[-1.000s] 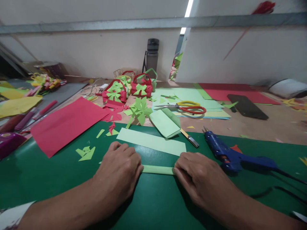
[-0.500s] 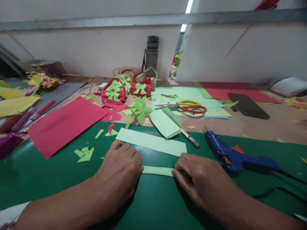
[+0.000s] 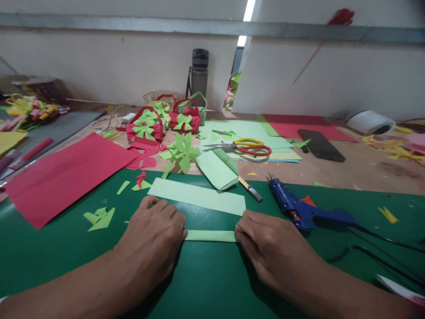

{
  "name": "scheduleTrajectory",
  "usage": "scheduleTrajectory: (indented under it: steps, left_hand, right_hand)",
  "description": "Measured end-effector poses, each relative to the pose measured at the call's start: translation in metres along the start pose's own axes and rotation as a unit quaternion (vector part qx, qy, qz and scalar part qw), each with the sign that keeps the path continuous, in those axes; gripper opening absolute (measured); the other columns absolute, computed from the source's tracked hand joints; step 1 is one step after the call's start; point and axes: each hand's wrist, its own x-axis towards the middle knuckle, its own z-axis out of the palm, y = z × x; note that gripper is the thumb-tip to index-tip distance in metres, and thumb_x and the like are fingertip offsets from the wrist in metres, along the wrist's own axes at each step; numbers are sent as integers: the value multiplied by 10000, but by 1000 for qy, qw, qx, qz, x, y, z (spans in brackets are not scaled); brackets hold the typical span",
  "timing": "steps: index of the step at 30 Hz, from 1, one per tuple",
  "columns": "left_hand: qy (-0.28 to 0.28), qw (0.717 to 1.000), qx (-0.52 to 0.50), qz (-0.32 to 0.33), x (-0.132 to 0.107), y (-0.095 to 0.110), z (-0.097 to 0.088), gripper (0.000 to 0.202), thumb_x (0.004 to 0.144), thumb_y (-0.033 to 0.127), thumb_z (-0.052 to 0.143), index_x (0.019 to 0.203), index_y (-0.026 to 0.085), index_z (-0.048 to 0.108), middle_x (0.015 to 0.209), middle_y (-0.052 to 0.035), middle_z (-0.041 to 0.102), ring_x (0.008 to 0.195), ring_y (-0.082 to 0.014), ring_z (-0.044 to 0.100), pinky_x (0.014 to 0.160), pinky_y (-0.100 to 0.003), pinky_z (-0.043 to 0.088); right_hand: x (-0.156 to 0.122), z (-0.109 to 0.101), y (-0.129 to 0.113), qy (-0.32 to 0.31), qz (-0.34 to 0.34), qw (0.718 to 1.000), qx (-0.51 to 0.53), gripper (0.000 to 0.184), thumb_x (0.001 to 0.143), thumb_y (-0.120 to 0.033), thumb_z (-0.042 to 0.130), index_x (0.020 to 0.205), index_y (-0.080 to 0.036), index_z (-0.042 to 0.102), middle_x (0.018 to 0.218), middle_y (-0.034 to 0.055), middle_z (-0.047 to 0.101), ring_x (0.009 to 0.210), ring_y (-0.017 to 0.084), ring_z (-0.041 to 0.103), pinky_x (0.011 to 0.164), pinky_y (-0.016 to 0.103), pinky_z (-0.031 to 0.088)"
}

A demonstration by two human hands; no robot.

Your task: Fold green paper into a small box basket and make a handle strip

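Note:
A narrow folded strip of light green paper [image 3: 210, 235] stretches between my two hands, low over the green mat [image 3: 206, 279]. My left hand [image 3: 155, 232] is closed on its left end, and my right hand [image 3: 265, 241] pinches the right end. Both ends of the strip are hidden by my fingers. Just beyond lies a wider, flat pale green paper strip [image 3: 199, 196], its right corner close to my right knuckles. Behind that rests a folded pale green paper piece [image 3: 217, 170], beside a utility knife [image 3: 250, 190].
To the right lies a blue glue gun [image 3: 308, 212] with its cord. Scissors [image 3: 245, 146] rest on stacked paper sheets. A red sheet [image 3: 69, 173] and green scraps [image 3: 100, 218] lie left. Small red paper baskets [image 3: 186, 119], a bottle [image 3: 199, 75] and a phone [image 3: 320, 145] stand or lie farther back.
The view has turned slightly right, so everything sits further left in it. My hands still hold the strip's ends, with slightly more of it showing between them.

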Motion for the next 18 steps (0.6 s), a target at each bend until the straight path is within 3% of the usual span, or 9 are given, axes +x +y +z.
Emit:
scheduleTrajectory:
  steps: [11, 18]
  left_hand:
    - [-138, 989, 39, -34, 9, 6, -15, 254, 855, 117, 386, 693, 162, 576, 717, -75, 590, 674, -219, 501, 727, -437, 359]
    - [-120, 992, 42, -14, 7, 2, -9, 221, 834, 129, 424, 679, 166, 577, 694, -68, 579, 654, -217, 489, 725, -447, 364]
  right_hand:
    - [7, -1, 1, -91, 17, 989, -113, 106, 678, -88, 469, 662, -192, 484, 652, 31, 544, 482, 146, 402, 488, 323, 120]
    - [9, 0, 2, -72, -7, 988, -136, 135, 738, -108, 460, 637, -196, 478, 619, 25, 550, 443, 142, 385, 478, 322, 97]
